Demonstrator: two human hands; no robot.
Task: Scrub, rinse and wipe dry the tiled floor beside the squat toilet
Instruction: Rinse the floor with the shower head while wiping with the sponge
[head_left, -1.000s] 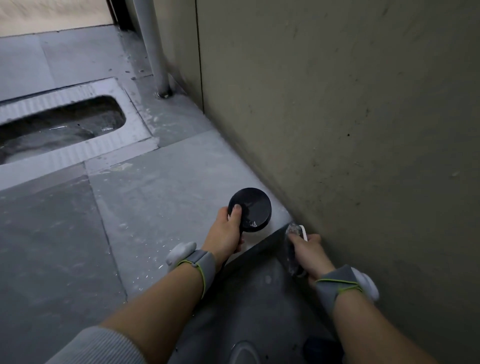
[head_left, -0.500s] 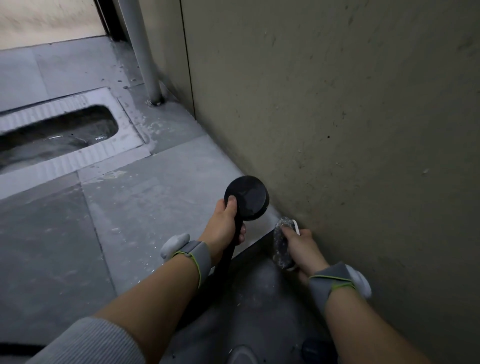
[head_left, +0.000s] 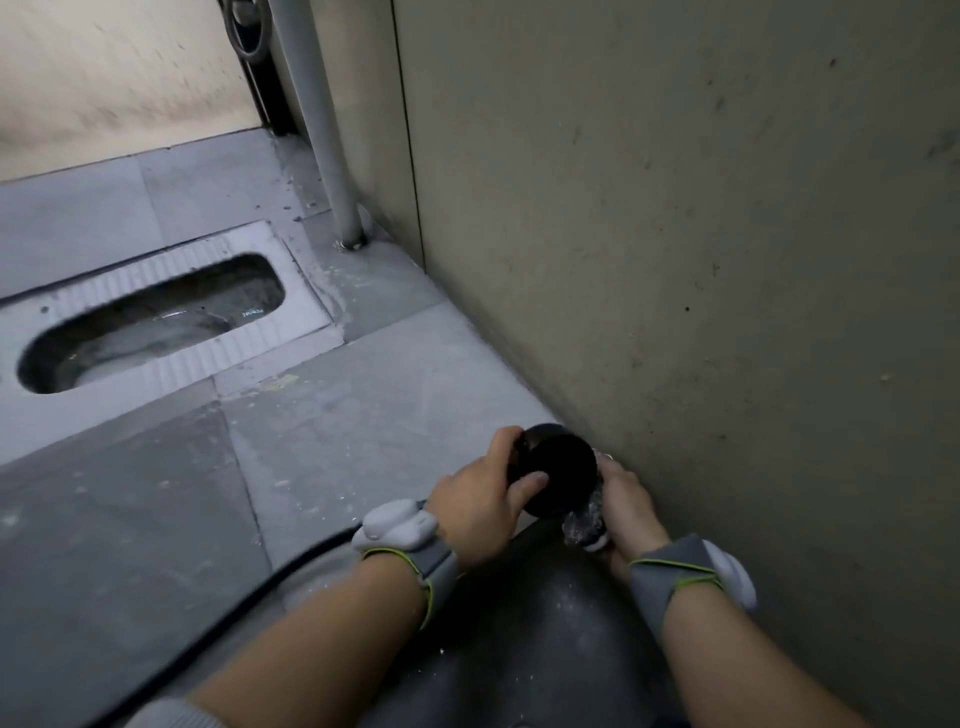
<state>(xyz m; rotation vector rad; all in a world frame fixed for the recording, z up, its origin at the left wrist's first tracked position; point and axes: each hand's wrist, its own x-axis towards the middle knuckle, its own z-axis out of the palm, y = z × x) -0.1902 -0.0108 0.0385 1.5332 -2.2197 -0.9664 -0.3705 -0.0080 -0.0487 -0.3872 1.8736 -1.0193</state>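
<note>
My left hand (head_left: 480, 506) grips a black round shower head (head_left: 563, 473), its dark hose (head_left: 244, 608) trailing back to the lower left. My right hand (head_left: 626, 501) holds a soapy scrub brush (head_left: 587, 519) right beside the shower head, low against the wall. Both sit over the grey tiled floor (head_left: 363, 415) near the wall's base. The squat toilet (head_left: 150, 322) lies set into the floor at the left, with water in its bowl. White flecks and wet streaks mark the tiles.
A beige wall (head_left: 675, 234) runs close along the right. A grey vertical pipe (head_left: 327, 135) meets the floor at the far corner. My dark knee (head_left: 519, 623) fills the lower centre. A pale wall closes the far side.
The shower head has turned and moved right, now touching the brush in my right hand. The view has tilted up, showing more of the toilet and the far wall. The hose has come into sight.
</note>
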